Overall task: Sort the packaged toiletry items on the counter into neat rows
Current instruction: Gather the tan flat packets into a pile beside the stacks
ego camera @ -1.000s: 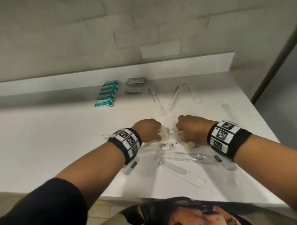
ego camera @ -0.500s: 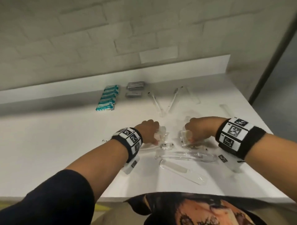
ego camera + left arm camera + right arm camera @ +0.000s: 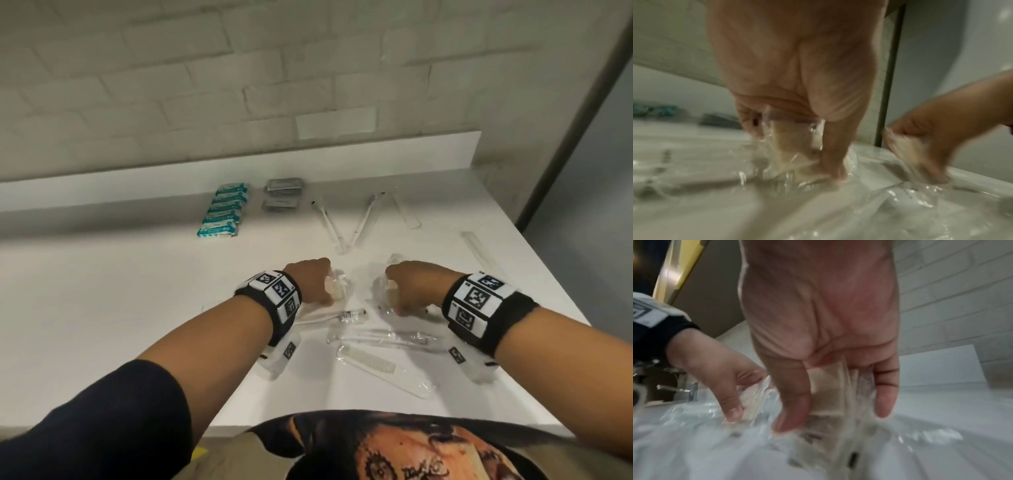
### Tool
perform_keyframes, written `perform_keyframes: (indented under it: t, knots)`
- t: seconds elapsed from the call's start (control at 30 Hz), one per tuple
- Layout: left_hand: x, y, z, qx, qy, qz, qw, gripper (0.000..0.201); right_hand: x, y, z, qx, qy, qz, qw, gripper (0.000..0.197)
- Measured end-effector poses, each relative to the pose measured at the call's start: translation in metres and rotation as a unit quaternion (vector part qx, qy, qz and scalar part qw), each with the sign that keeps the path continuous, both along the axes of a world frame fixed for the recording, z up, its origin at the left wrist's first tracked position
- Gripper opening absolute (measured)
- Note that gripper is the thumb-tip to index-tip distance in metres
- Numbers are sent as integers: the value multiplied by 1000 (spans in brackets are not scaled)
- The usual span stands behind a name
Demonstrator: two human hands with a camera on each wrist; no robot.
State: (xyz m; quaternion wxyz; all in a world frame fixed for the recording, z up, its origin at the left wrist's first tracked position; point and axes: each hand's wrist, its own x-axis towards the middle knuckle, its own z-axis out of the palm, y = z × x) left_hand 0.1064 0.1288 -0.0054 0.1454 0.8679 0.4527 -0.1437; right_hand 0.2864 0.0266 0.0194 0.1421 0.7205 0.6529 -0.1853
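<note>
Over the middle of the white counter (image 3: 102,308) my left hand (image 3: 325,291) grips a beige soap-like packet in clear wrap (image 3: 337,289). The left wrist view shows thumb and fingers curled round this packet (image 3: 789,155). A short gap to its right, my right hand (image 3: 394,296) pinches a small stack of similar beige wrapped packets (image 3: 385,291). In the right wrist view that stack (image 3: 826,386) sits between thumb and fingers, low over crinkled clear wrappers. Both hands hover just above the counter.
At the back lie a row of teal packets (image 3: 222,214), grey sachets (image 3: 282,195), two wrapped toothbrushes (image 3: 363,221) in a V, and wrapped combs (image 3: 406,212). Near the front edge lie a loose toothbrush (image 3: 342,315), clear-wrapped sticks (image 3: 383,337) and a comb (image 3: 380,366). The counter's right edge is close.
The two hands were together over the pile; they have drawn apart sideways, each keeping hold of wrapped beige packets.
</note>
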Motion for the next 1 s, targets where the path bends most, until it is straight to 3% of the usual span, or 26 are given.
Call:
perform_keyframes:
  t: [0.07, 0.1, 0.17, 0.2, 0.27, 0.33, 0.37, 0.43, 0.5, 0.53, 0.63, 0.73, 0.83, 0.93, 0.97, 1.0]
  knots:
    - [-4, 0, 4, 12, -128, 37, 991, 52, 0, 6, 12, 78, 104, -56, 990, 37]
    - [-5, 0, 8, 14, -208, 60, 976, 49, -3, 11, 19, 110, 195, -95, 970, 37]
    - [-6, 1, 15, -15, -378, 117, 918, 39, -15, 19, 30, 155, 419, -146, 882, 33]
    - [-8, 2, 23, -61, -461, 152, 872, 33, -26, 25, 37, 171, 513, -155, 827, 30]
    - [-13, -2, 40, -210, -602, 198, 745, 37, -50, 34, 47, 201, 625, -174, 734, 28]
    - [-23, -6, 56, -335, -667, 199, 635, 55, -73, 42, 51, 244, 667, -209, 673, 25]
    - [-32, -5, 64, -365, -676, 205, 606, 63, -84, 47, 52, 264, 673, -224, 653, 21]
    - [-53, -4, 75, -406, -672, 194, 589, 60, -102, 54, 52, 286, 669, -239, 643, 12]
    - [-70, -2, 78, -419, -669, 179, 587, 35, -114, 59, 52, 299, 654, -238, 653, 14]
    - [-80, 2, 78, -414, -672, 186, 586, 33, -121, 63, 53, 306, 647, -237, 658, 19]
    - [-102, 14, 74, -412, -674, 201, 579, 53, -135, 71, 57, 316, 620, -232, 680, 20]
    - [-122, 21, 76, -422, -681, 220, 557, 47, -150, 77, 60, 305, 604, -215, 704, 18]
    - [-139, 29, 75, -427, -686, 236, 539, 26, -162, 81, 63, 327, 609, -223, 688, 11]
    - [-153, 37, 71, -428, -683, 265, 529, 18, -172, 83, 64, 400, 638, -205, 625, 18]
    - [-156, 37, 71, -436, -678, 264, 530, 20, -174, 83, 64, 425, 634, -184, 619, 23]
    - [-160, 37, 71, -445, -673, 260, 530, 22, -178, 82, 63, 438, 619, -158, 633, 27]
